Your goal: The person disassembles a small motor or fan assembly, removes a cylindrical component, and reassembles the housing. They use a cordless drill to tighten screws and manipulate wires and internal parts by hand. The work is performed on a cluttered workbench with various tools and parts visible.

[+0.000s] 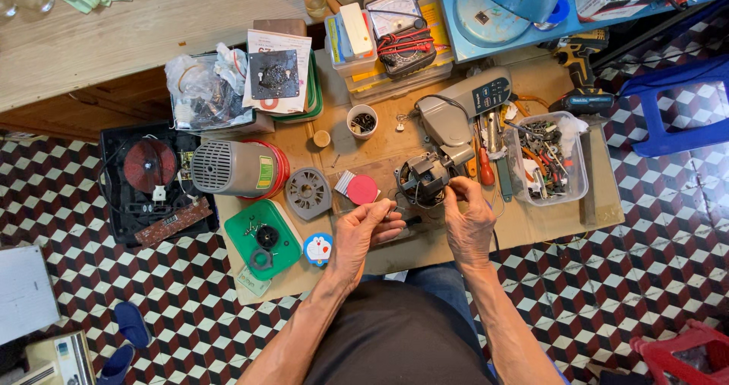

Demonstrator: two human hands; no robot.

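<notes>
The fingers (pixel 456 191) of the right hand (pixel 469 225) are pinched together at the lower right edge of the small electric motor (pixel 423 178), apparently gripping a thin wire or tab there; what exactly sits between the fingertips is too small to tell. The left hand (pixel 364 229) is curled half shut, thumb over bent fingers, and seems to hold a slim dark tool (pixel 408 219) whose tip points right, toward the motor.

The motor sits on the low wooden table (pixel 547 218), near the front edge, straight ahead of the person. It lies up and to the left of the right fingertips, which touch it, and up and to the right of the left hand, which stands a little apart from it. So the right hand is the nearer one. The motor's body leans toward the grey appliance housing (pixel 456 112) just behind it, its long axis running roughly from lower left to upper right.

Just left of the motor lie a round red cap (pixel 362 190) and a grey vented disc (pixel 307 193). To the right, a red-handled screwdriver (pixel 486 168) lies beside a clear plastic tub of parts (pixel 581 180).
</notes>
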